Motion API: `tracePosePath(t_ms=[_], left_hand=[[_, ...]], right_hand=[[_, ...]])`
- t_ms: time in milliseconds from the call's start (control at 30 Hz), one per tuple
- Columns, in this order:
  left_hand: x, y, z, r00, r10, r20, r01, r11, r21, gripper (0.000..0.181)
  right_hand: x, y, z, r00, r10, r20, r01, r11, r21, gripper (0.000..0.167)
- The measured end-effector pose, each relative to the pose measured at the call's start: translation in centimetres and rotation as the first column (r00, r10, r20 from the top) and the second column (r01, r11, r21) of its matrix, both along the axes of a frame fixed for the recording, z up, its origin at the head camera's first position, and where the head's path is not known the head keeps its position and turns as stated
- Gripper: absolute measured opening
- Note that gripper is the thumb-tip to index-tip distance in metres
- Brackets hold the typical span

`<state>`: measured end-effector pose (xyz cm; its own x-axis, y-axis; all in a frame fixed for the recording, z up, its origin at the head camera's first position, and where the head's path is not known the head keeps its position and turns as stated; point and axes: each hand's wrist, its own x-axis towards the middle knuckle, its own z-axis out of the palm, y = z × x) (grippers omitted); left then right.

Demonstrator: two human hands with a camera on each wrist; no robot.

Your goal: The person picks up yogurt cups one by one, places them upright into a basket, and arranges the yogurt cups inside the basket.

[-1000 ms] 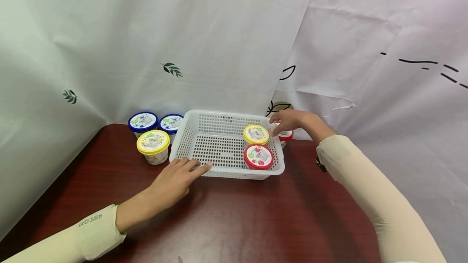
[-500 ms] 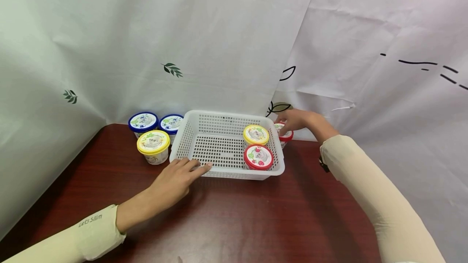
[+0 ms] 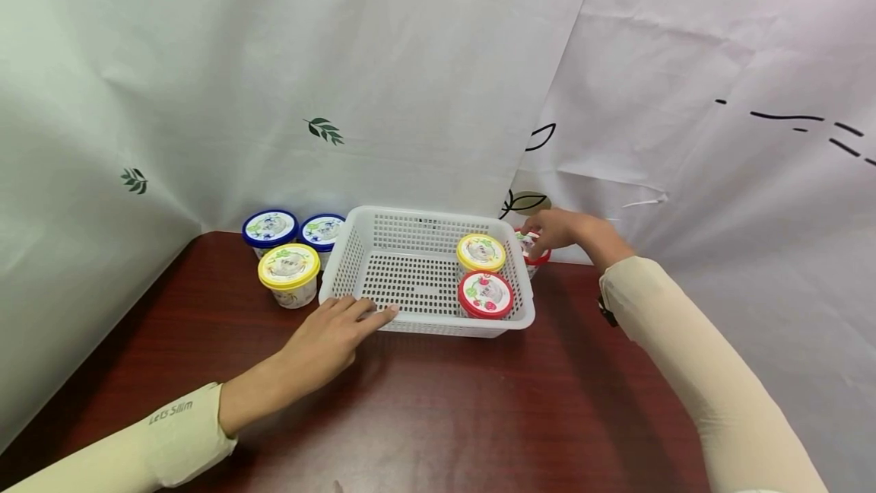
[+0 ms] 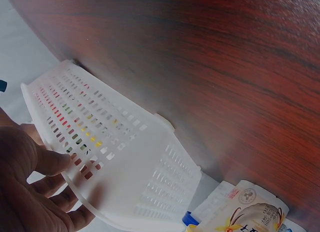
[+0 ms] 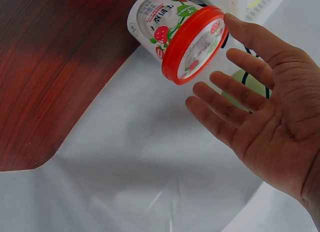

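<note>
My left hand [image 3: 327,341] grips the front left rim of a white perforated plastic basket [image 3: 427,323]; in the left wrist view, its thumb lies over the outer wall and its fingers sit inside the rim. Beyond the basket's right end, my right hand [image 3: 557,228] hovers over a strawberry-printed tub with a red lid [image 5: 192,47]. The right wrist view has its fingers spread, with the thumb tip at the lid's edge; whether it touches I cannot tell. Inside the basket's right end stand a yellow-lidded tub [image 3: 481,251] and, in front of it, another red-lidded tub [image 3: 486,295].
Left of the basket stand two blue-lidded tubs [image 3: 270,227] and a yellow-lidded tub [image 3: 289,266]. All rests on a dark red wooden table [image 3: 438,409]. White printed cloth [image 3: 411,82] hangs close behind the basket and tubs.
My right hand has moved from the basket's right edge to above the red-lidded tub outside it, and more of that lid now shows. The left hand and basket have stayed put.
</note>
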<state>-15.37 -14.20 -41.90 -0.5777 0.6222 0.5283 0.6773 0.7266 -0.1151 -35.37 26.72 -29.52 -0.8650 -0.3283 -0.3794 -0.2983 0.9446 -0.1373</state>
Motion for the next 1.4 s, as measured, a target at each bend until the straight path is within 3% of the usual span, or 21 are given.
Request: tracePosePath(t_ms=[700,933,1233,1400], left_hand=[[-0.1,0.0,-0.1,1.0,0.002,0.016,-0.002,1.0,0.006,0.069],[-0.1,0.0,-0.2,1.0,0.002,0.008,-0.002,1.0,0.002,0.07],[-0.1,0.0,-0.1,1.0,0.001,0.007,-0.001,1.0,0.001,0.07],[-0.1,0.0,-0.2,1.0,0.005,0.001,-0.005,1.0,0.0,0.07]], right_hand=[[-1.1,-0.2,-1.6,0.999,-0.048,-0.009,0.047,0.998,-0.029,0.078],[-1.4,-0.3,-2.2,0.999,0.007,-0.045,-0.008,1.0,-0.025,0.078],[-1.5,-0.2,-2.8,1.0,-0.003,-0.025,0.001,0.999,-0.046,0.081],[-1.5,-0.2,-2.9,0.999,0.031,-0.034,-0.032,0.999,-0.037,0.078]])
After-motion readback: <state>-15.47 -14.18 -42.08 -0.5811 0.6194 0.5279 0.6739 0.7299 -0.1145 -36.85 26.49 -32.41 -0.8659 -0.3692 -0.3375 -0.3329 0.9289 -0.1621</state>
